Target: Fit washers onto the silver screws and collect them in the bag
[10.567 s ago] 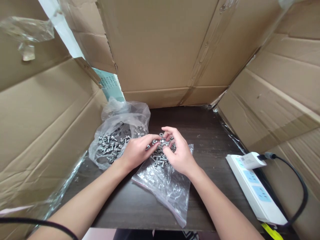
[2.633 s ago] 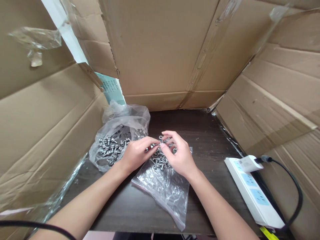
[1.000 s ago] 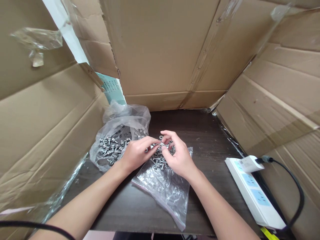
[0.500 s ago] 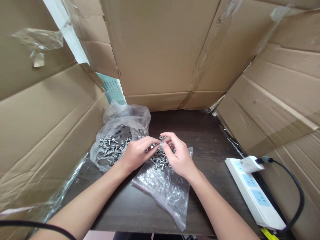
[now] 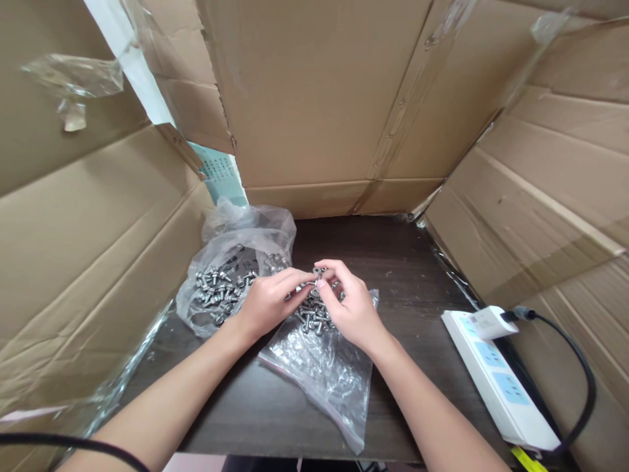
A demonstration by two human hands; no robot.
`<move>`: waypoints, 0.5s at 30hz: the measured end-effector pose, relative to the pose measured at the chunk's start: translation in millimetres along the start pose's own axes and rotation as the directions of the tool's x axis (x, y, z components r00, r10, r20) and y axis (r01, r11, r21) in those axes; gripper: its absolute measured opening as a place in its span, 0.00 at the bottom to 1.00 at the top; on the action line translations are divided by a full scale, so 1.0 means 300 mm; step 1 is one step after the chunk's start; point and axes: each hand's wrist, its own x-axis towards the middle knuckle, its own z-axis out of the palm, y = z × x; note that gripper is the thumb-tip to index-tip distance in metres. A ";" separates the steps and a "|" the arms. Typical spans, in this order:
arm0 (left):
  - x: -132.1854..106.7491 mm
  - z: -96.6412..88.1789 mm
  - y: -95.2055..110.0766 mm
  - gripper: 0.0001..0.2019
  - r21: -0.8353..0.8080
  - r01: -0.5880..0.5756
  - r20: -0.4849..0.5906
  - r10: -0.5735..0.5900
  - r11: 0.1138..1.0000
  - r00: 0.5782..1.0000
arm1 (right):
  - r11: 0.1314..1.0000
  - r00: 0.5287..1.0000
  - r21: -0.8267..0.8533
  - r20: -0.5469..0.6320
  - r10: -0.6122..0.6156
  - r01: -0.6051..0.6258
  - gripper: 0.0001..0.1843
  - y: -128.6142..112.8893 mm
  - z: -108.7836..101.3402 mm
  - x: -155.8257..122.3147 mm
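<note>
My left hand [image 5: 269, 300] is closed, its thumb and fingertips pinching a small metal bolt [image 5: 311, 283]. Against the bolt's far end press the thumb and fingers of my right hand [image 5: 354, 307], where a small round washer [image 5: 317, 271] shows. The fingers partly cover these parts. Below the hands, a pile of silver bolts [image 5: 314, 320] rests on a flat clear zip bag [image 5: 339, 380]. Left of my left hand stands an opened clear plastic bag [image 5: 216, 244] holding many loose bolts [image 5: 219, 288] with washers on them.
Cardboard walls [image 5: 319, 98] enclose the dark wooden table [image 5: 407, 262] at the back and both sides. At the right lies a white power strip [image 5: 501, 380] with a plugged-in adapter [image 5: 489, 322] and a black cable [image 5: 584, 354]. Another black cable [image 5: 73, 444] crosses at lower left.
The washer by my right fingertips has shifted slightly, and the fingers have turned a little around the bolt. Both arms stay almost in place.
</note>
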 end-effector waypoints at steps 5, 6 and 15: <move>0.003 -0.003 0.001 0.08 -0.002 0.005 0.004 -0.005 1.000 1.000 | 0.998 0.998 -0.015 -0.040 -0.058 0.057 0.22 0.005 0.002 -0.005; 0.002 -0.003 0.002 0.08 0.000 0.005 0.005 -0.005 1.000 1.000 | 0.999 0.998 -0.012 -0.035 -0.046 0.046 0.21 0.006 0.002 -0.004; -0.005 -0.002 -0.001 0.08 0.018 0.009 0.008 -0.009 1.000 1.000 | 0.996 0.993 0.002 -0.069 -0.093 0.094 0.21 0.007 0.004 -0.002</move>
